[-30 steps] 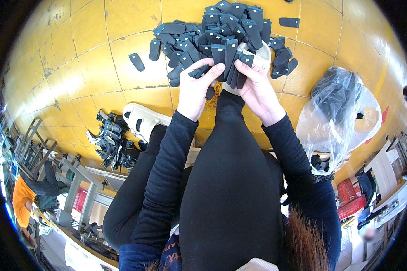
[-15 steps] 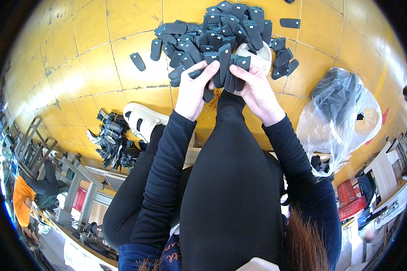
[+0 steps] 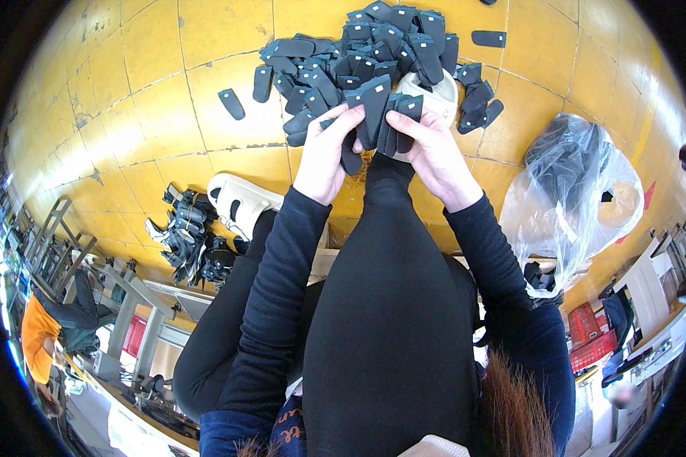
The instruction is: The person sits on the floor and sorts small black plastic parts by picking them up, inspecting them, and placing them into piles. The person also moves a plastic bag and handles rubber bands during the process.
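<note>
Both my hands are held close together above my foot, in front of a heap of dark tongue-shaped pads [image 3: 343, 57] with small white marks. My left hand [image 3: 329, 152] pinches several pads, and the front dark pad [image 3: 374, 107] lies by its thumb, tilted to the right at the top. My right hand [image 3: 432, 152] grips a small fanned stack of pads [image 3: 404, 110], its thumb pressed on their face. The held pads of the two hands nearly touch. Fingers behind the pads are mostly hidden.
One cream clog [image 3: 240, 206] is on my left foot; another cream clog [image 3: 434, 99] lies partly under the heap. Black bundled pieces [image 3: 190, 232] lie at left, a clear plastic bag [image 3: 568, 198] at right. Stray pads [image 3: 232, 104] rest on yellow tiles. A person in orange [image 3: 38, 335] sits far left.
The front pad in my left hand has swung from upright to leaning right, and my left thumb has shifted slightly. My right hand has barely moved.
</note>
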`<state>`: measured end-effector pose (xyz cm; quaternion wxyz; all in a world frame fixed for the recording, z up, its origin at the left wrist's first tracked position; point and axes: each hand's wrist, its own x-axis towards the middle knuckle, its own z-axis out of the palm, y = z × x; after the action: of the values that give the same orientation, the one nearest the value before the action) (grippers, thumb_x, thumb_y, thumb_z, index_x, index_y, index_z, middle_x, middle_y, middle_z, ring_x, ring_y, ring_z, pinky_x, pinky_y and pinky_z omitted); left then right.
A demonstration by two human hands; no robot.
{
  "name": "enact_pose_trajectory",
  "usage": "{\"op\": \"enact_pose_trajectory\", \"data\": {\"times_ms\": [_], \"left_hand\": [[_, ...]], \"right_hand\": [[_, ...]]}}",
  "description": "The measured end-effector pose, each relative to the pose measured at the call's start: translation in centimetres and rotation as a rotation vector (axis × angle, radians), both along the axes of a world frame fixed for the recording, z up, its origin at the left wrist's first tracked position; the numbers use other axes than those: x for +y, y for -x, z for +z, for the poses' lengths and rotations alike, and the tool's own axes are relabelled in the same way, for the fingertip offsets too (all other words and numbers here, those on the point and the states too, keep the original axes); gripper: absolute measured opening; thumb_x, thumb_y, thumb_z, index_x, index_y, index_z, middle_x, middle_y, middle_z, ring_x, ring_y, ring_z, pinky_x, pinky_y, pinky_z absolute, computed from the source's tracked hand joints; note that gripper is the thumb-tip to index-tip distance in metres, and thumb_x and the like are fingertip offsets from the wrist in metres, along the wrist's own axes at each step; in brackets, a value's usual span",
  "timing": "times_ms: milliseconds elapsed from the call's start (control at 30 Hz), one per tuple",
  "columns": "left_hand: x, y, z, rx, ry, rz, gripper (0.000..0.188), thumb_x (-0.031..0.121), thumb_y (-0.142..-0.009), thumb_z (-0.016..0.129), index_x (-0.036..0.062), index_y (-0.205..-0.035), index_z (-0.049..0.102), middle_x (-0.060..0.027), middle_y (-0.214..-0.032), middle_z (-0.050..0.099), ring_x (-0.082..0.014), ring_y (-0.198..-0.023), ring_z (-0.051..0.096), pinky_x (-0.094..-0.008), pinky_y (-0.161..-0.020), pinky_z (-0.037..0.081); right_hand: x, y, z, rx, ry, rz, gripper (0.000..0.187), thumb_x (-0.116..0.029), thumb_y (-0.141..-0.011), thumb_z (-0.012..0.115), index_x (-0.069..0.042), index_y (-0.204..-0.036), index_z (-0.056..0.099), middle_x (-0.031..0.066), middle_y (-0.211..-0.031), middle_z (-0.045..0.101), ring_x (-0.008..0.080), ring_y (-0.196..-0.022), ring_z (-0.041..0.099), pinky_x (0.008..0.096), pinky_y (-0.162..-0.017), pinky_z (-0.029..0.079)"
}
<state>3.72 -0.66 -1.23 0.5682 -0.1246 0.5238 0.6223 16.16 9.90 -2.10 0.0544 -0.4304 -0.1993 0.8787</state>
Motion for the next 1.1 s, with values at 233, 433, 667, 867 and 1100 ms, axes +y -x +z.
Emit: {"op": "enact_pose_trajectory", "data": {"times_ms": [233, 433, 667, 867, 1100], "left_hand": [[0.2, -0.1, -1.2, 0.753, 0.166, -0.402, 0.021, 0.016, -0.079, 0.069, -0.0007, -0.091, 0.068, 0.0048, -0.066, 0.055, -0.0041, -0.06, 0.047, -0.0197, -0.054, 0.038], [-0.1, -0.1, -2.1, 0.616, 0.175, -0.356, 0.02, 0.016, -0.078, 0.072, 0.0001, -0.089, 0.069, 0.0038, -0.072, 0.06, -0.0045, -0.062, 0.05, -0.0199, -0.055, 0.039], [-0.8, -0.3, -1.6, 0.162, 0.118, -0.144, 0.022, 0.012, -0.079, 0.072, 0.0023, -0.099, 0.068, -0.0004, -0.084, 0.066, -0.0041, -0.069, 0.052, -0.0186, -0.063, 0.04], [-0.7, 0.2, -1.4, 0.189, 0.099, -0.13, 0.02, 0.012, -0.081, 0.073, 0.003, -0.098, 0.068, -0.0006, -0.086, 0.066, -0.0043, -0.069, 0.051, -0.0199, -0.063, 0.039], [-0.5, 0.6, -1.2, 0.2, 0.115, -0.073, 0.015, 0.016, -0.084, 0.072, 0.0024, -0.09, 0.068, 0.0038, -0.072, 0.057, -0.0043, -0.063, 0.046, -0.0193, -0.06, 0.036]], "right_hand": [[-0.8, -0.1, -0.8, -0.078, -0.121, 0.047, 0.02, -0.012, -0.087, 0.065, -0.005, -0.105, 0.062, 0.0014, -0.096, 0.067, 0.0077, -0.086, 0.061, 0.0233, -0.082, 0.048], [-1.7, 0.2, 0.0, -0.147, -0.3, -0.058, 0.029, -0.013, -0.086, 0.068, -0.004, -0.113, 0.06, 0.0012, -0.098, 0.065, 0.0097, -0.091, 0.061, 0.0257, -0.085, 0.047], [-0.7, 0.0, 0.4, -0.049, -0.472, 0.155, 0.026, -0.009, -0.085, 0.068, -0.005, -0.11, 0.061, 0.0024, -0.102, 0.063, 0.0089, -0.097, 0.058, 0.0249, -0.086, 0.046], [-1.2, 0.3, -0.1, -0.073, -0.321, -0.067, 0.02, -0.006, -0.086, 0.066, -0.007, -0.105, 0.06, 0.0017, -0.095, 0.064, 0.0081, -0.089, 0.06, 0.0254, -0.079, 0.048], [0.5, -0.4, -0.8, -0.116, -0.106, -0.179, 0.02, -0.008, -0.087, 0.065, -0.007, -0.106, 0.061, 0.0013, -0.096, 0.066, 0.0098, -0.085, 0.064, 0.0245, -0.074, 0.052]]}}
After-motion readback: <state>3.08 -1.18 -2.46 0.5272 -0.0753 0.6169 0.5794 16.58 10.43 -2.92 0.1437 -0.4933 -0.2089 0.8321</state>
